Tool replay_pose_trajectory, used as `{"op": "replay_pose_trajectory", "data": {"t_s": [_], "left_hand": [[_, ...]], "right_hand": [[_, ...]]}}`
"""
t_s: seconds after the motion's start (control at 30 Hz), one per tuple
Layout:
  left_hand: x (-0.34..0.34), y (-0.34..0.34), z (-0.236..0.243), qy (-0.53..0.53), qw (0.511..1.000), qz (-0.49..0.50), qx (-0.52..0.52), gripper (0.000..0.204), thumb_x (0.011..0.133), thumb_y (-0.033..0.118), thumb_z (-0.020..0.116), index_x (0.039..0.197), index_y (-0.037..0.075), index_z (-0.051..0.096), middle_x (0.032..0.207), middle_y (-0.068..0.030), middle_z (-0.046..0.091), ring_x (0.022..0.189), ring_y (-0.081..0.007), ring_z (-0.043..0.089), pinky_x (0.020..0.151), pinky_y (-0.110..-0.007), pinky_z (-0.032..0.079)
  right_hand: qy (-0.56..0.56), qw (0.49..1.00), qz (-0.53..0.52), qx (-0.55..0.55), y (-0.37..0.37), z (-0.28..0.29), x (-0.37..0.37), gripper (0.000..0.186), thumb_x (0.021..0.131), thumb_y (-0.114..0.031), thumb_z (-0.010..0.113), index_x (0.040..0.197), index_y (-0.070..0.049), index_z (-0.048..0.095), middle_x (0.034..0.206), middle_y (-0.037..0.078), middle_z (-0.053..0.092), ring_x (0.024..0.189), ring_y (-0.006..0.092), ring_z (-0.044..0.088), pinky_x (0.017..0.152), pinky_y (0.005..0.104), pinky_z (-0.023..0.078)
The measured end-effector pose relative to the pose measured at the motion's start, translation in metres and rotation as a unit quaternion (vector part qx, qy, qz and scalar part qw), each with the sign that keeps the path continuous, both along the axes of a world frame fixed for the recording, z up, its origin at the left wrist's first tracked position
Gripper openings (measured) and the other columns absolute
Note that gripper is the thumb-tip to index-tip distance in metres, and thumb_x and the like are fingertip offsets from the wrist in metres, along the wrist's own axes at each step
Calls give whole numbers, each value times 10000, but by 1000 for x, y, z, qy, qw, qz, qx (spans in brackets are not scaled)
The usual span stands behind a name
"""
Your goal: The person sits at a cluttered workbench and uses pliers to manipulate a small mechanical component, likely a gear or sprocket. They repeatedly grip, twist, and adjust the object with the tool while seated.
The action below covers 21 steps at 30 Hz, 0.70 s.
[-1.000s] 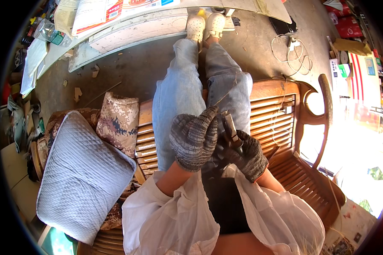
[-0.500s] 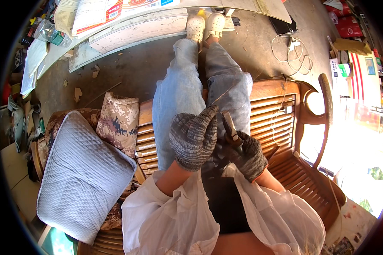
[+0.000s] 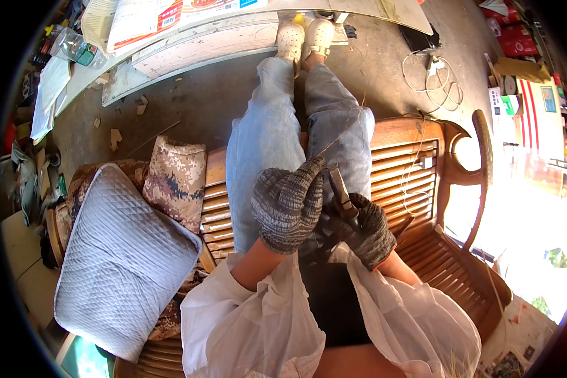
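Observation:
My left hand (image 3: 288, 206), in a grey knitted glove, is closed in a pinch over my lap. From its fingertips a thin, brownish wire-like strand (image 3: 331, 146) runs up across my right knee. Close beside it, my right hand (image 3: 370, 232) wears a matching glove and is wrapped round a small pliers-like tool (image 3: 340, 187). The tool's narrow tan end points up towards my left fingertips without clearly touching them. My right palm and fingers hide its lower part, so its exact kind is unclear.
I sit on a slatted wooden bench (image 3: 404, 165). A grey quilted pad (image 3: 123, 258) and a camouflage cushion (image 3: 175, 179) lie to my left. Ahead stands a pale table (image 3: 353, 11) with papers. A looped cable (image 3: 448, 94) lies on the floor at right.
The strand's far part has shifted left and bends differently over my knee. Both hands stay nearly in place, with the tool still in my right hand.

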<state>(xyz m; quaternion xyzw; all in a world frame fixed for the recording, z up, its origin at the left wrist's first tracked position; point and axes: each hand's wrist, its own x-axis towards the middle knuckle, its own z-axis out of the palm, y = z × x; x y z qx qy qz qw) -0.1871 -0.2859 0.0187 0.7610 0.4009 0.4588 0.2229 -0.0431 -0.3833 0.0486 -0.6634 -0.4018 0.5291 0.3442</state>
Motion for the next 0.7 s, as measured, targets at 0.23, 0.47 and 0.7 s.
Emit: {"op": "replay_pose_trajectory", "data": {"t_s": [0.23,0.47,0.7], "left_hand": [[0,0,-6,-4,1000,-11,6,322,730,88,700,1050,73,673,745,-63,650,620,-239,580,637,-382,452],[1,-2,-1,-111,959,-62,-255,515,782,-20,647,1275,37,509,867,-69,675,681,-141,602,672,-290,480],[-9,6,-5,-82,941,-107,-310,536,768,-11,687,1271,68,518,881,-68,681,774,-148,644,756,-288,497]], "right_hand": [[-36,999,-3,0,-1,2,-3,235,845,-50,663,1061,26,610,906,53,684,820,97,623,736,253,512],[19,996,-81,-2,-7,-5,3,220,847,-67,656,1043,22,608,878,42,665,773,90,599,705,249,490],[12,991,-135,-17,-2,2,12,198,860,-128,660,1018,-10,637,777,4,620,695,87,571,638,256,474]]}}
